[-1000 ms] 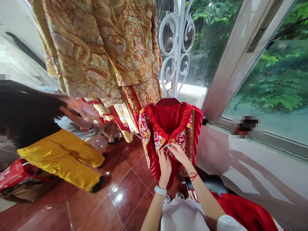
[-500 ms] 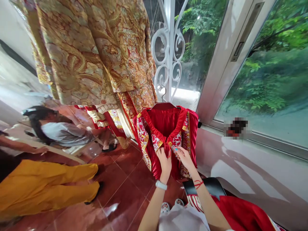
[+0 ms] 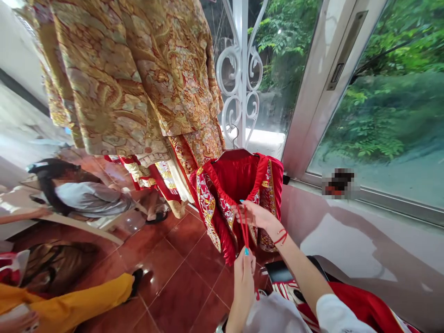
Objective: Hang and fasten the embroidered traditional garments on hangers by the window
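Head camera shows me the left hand [image 3: 244, 270] lower than before, thumb and finger pinching the red cord [image 3: 246, 235] drawn straight. Above, the right hand [image 3: 257, 215] touches it with bent fingers; whether they grip, I cannot tell. The red garment [image 3: 237, 178] hangs on a hanger [image 3: 237, 153] near the window [image 3: 391, 125].

Red pleated, embroidered garment [image 3: 222, 222] hanging from hanger [image 3: 250, 153]; red cords [image 3: 246, 236] stretched straight at front

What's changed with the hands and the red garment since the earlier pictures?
The left hand has come down away from the red garment, pinching red cords now drawn out between both hands. The right hand has shifted slightly upward. The garment stays on its hanger.
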`<state>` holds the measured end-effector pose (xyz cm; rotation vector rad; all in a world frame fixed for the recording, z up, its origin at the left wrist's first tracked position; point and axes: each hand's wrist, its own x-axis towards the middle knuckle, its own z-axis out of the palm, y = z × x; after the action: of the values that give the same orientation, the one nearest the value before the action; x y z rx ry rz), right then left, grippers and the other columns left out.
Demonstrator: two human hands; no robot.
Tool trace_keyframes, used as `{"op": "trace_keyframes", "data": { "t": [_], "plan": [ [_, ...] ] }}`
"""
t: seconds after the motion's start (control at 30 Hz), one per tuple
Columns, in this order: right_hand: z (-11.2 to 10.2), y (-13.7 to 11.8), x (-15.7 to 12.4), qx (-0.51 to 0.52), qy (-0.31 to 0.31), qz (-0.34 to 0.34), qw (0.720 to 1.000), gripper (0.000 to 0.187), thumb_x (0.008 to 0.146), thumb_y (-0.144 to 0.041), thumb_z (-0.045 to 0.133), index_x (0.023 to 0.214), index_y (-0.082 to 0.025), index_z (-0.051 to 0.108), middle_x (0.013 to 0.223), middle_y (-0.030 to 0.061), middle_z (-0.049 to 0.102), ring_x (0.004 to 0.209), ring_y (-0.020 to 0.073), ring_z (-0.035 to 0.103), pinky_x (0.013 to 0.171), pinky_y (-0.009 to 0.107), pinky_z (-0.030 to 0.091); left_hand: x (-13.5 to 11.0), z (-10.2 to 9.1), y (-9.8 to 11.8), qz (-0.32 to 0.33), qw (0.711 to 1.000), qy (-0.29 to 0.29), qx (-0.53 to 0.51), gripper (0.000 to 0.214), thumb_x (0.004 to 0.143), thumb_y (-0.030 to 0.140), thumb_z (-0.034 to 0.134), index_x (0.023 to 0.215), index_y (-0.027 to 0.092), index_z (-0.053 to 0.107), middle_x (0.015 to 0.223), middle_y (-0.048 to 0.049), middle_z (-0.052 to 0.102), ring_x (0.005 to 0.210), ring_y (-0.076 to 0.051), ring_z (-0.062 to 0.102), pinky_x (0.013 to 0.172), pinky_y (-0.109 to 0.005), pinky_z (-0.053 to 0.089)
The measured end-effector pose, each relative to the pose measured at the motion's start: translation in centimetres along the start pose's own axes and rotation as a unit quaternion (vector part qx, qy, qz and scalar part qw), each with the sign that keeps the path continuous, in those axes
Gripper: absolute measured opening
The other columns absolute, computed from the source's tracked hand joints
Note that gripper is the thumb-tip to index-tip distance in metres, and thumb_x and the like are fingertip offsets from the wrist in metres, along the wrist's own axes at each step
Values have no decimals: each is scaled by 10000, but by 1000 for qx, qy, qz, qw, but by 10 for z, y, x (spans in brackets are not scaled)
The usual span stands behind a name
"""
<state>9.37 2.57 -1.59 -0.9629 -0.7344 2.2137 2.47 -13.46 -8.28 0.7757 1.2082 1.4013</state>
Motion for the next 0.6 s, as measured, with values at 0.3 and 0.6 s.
{"op": "trace_keyframes", "data": {
  "t": [0.3,0.6],
  "plan": [
    [32,-92,4,-14,-71,-90,993,234,974,-283,416,804,-168,528,574,-26,463,462,92,417,433,206,397,-55,-31,33,-6,981,-49,185,445,841,691,481,874,299,688,706,-68,623,730,-234,596,669,-328,520],
    [34,-62,8,-186,19,-171,968,260,922,-243,536,678,-157,514,481,-115,240,390,31,151,382,176,135,37,-75,111,234,898,15,373,226,851,345,527,1020,302,670,1021,-96,669,974,-314,633,915,-517,511]
  ]
}}
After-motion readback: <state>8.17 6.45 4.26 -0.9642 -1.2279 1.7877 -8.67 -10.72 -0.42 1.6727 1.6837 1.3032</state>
